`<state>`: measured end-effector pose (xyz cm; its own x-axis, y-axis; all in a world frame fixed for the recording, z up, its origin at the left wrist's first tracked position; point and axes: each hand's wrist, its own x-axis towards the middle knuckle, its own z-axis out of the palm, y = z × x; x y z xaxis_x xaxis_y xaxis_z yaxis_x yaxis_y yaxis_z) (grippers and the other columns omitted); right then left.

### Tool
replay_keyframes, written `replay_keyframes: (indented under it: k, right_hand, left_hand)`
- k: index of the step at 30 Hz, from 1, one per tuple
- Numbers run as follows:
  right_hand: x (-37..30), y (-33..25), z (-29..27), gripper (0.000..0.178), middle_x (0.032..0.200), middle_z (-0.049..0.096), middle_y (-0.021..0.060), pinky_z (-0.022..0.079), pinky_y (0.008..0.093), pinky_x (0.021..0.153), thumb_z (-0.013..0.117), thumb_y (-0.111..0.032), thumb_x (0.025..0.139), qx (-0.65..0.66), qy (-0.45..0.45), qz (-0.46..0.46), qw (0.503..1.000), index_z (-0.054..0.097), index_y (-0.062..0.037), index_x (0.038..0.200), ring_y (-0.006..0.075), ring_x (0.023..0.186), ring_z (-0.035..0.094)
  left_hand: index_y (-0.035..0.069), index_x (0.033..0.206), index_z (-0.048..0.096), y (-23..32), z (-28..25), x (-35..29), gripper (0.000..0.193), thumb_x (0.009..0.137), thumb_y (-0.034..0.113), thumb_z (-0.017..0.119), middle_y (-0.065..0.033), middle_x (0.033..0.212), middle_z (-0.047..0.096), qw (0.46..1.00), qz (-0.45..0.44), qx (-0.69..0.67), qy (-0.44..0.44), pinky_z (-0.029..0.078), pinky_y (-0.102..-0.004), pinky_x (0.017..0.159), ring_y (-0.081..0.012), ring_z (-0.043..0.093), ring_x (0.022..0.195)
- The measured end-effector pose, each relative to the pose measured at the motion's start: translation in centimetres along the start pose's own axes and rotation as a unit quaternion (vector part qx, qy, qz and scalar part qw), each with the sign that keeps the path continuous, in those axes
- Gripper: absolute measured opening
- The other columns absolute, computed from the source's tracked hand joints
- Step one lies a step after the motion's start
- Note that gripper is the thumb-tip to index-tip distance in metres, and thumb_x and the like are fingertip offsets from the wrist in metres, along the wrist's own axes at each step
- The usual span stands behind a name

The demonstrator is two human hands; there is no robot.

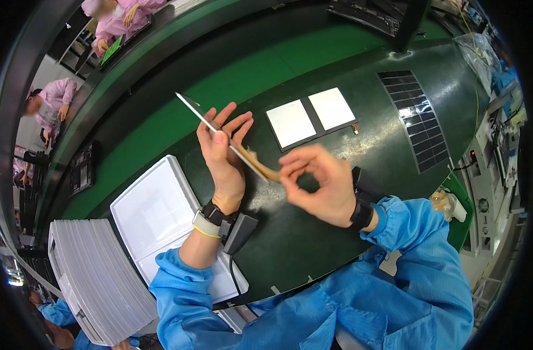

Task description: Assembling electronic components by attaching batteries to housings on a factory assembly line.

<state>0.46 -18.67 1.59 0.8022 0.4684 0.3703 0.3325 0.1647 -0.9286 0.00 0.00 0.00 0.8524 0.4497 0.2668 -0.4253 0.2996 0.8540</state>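
My left hand point(224, 166) holds a thin flat panel point(192, 108) tilted and nearly edge-on, its thumb on the near edge and its fingers behind. Along the panel's lower end runs a curled tan film point(256, 158). My right hand point(328, 189) pinches the film's end between thumb and forefinger, the other fingers curled. On the bench beyond lies a flat black battery pack point(314, 115) with two white faces and a small wire connector. The panel's broad face is mostly hidden.
A white plastic tray point(150, 195) lies left of my left forearm, beside a tall stack of white trays point(97, 274). A sheet of dark strips point(417, 119) rests at the right of the dark green bench point(360, 157). Other people in pink sit at far left.
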Motion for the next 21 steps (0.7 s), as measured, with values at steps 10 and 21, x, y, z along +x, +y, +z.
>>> replay_keyframes:
  k: [10, 21]
  right_hand:
    - [-0.7, -0.3, 1.5, 0.032, 0.095, 0.073, 0.0119, 0.059, 0.0263, 0.075, 0.072, 0.007, 0.078, -0.009, 0.012, 0.017, 1.000, 0.062, 0.0019, 0.108, 0.0156, 0.084, 0.073]
    - [-0.6, -0.2, 1.5, 0.027, 0.090, 0.069, 0.0065, 0.057, 0.0237, 0.076, 0.071, 0.006, 0.079, 0.037, 0.044, 0.035, 0.998, 0.061, 0.0044, 0.105, 0.0084, 0.082, 0.068]
  left_hand:
    - [-0.001, 0.145, 0.029, -0.4, 0.3, -0.6, 0.071, 0.094, 0.037, 0.060, -0.0277, 0.136, 0.047, 0.975, 0.146, 0.167, -0.008, 0.048, -0.0475, 0.103, -0.0364, 0.060, 0.115]
    - [-0.001, 0.144, 0.032, -0.1, 0.7, -0.9, 0.077, 0.093, 0.054, 0.050, -0.0250, 0.134, 0.051, 0.998, 0.007, 0.059, -0.038, 0.055, -0.0387, 0.078, -0.0273, 0.065, 0.091]
